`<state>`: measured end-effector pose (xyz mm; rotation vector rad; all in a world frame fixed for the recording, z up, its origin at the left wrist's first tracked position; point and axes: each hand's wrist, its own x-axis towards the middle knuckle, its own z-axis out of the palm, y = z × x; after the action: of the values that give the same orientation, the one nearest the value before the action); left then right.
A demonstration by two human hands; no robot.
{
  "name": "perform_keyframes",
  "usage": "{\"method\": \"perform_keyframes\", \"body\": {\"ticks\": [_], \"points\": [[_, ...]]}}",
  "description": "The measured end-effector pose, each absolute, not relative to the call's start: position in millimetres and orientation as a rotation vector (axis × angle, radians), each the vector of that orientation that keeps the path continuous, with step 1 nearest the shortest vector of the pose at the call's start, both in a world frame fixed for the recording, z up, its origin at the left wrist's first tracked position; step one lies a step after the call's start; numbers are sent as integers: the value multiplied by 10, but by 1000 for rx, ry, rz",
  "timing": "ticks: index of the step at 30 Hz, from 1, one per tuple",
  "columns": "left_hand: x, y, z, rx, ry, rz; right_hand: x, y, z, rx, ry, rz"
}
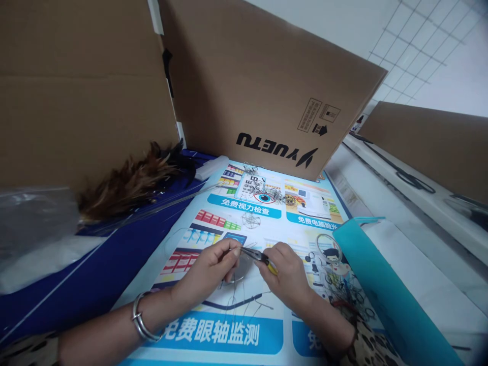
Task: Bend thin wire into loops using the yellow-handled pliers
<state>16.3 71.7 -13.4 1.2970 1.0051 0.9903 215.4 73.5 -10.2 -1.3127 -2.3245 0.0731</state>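
My right hand (286,274) is closed around long-nose pliers (253,253) with a yellow handle, their jaws pointing left. At the jaw tips, my left hand (215,262) pinches a thin metal wire (239,279) between thumb and fingers. The wire bends in a loop below the hands, with several thin strands hanging over the printed sheet (276,305). Whether the jaws are clamped on the wire is too small to tell. Just beyond the hands lies a small bent-wire shape (250,220).
Brown cardboard panels (244,86) stand at the back and left. Brown feathers (129,180) and a clear plastic bag (36,229) lie on the left. Tangled wire pieces (345,284), a wire coil (328,246) and a teal folder (385,274) are to the right.
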Motion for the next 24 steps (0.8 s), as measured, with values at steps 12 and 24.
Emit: {"method": "perform_keyframes", "body": {"ticks": [12,24], "points": [[171,720,-120,1265,984,994,2157,743,-120,-1301,-2355,121],[170,718,-113,1277,990,1025,2134,769,-19,-1305,-2317,606]]}}
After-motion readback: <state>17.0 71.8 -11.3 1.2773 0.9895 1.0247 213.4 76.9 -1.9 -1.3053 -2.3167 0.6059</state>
